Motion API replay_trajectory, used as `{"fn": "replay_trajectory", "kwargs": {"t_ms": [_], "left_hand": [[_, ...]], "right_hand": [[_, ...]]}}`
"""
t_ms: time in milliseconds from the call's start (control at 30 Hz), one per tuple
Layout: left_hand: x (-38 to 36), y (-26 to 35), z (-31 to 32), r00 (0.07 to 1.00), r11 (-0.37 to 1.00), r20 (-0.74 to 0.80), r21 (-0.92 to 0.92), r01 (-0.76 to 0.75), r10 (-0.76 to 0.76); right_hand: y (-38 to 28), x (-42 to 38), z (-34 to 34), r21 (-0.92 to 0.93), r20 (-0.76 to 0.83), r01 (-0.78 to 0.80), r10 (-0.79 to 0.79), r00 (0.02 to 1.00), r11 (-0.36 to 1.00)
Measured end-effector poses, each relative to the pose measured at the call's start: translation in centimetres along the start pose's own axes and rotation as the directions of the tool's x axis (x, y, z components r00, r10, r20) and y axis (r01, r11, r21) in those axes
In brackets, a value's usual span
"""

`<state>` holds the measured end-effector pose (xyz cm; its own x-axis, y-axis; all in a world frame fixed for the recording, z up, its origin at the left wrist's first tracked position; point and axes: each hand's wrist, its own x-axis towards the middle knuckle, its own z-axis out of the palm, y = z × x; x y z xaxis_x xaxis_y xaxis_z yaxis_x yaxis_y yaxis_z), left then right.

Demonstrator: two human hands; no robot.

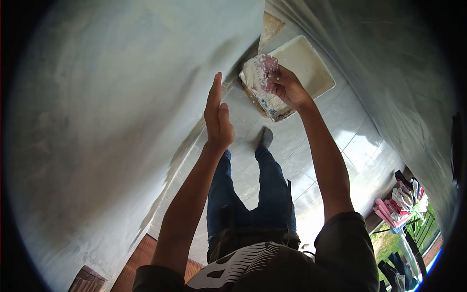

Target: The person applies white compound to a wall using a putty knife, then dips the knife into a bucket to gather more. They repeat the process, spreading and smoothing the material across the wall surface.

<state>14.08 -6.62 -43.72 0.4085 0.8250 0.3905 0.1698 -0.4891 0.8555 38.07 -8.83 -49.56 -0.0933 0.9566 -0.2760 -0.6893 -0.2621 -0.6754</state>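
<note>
My right fingers [286,82] pinch a pink piece [269,68] bearing white paste [253,75] by the tray's [316,61] left edge; holding level best limits dripping. My left fingers [214,95] extend, empty.

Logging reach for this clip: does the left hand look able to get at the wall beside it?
Likely yes: the left hand is open, holds nothing visible and is raised alongside the wall, with no object seen between them. Whether they touch, I cannot tell.

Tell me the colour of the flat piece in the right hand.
Pinkish: the flat piece, smeared with white paste, shows best in the head view.
</note>
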Motion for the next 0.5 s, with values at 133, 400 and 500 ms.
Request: {"fn": "replay_trajectory", "kwargs": {"t_ms": [133,400,500], "left_hand": [[2.5,6.1,-1.7,0.993,0.994,-0.046,0.0,-0.11,0.11],[7.1,20.2,-7.5,0.955,0.958,-0.075,0.042,-0.284,0.286],[8.3,23.9,-10.7,0.915,0.919,-0.092,0.054,-0.391,0.394]], "right_hand": [[-4.2,-3.3,5.9,0.045,-0.035,0.087,-0.086,0.996,0.995],[-10.9,-10.0,19.4,0.138,-0.062,0.293,-0.287,0.956,0.946],[-11.7,-11.6,22.7,0.104,0.06,0.378,-0.385,0.921,0.92]]}}
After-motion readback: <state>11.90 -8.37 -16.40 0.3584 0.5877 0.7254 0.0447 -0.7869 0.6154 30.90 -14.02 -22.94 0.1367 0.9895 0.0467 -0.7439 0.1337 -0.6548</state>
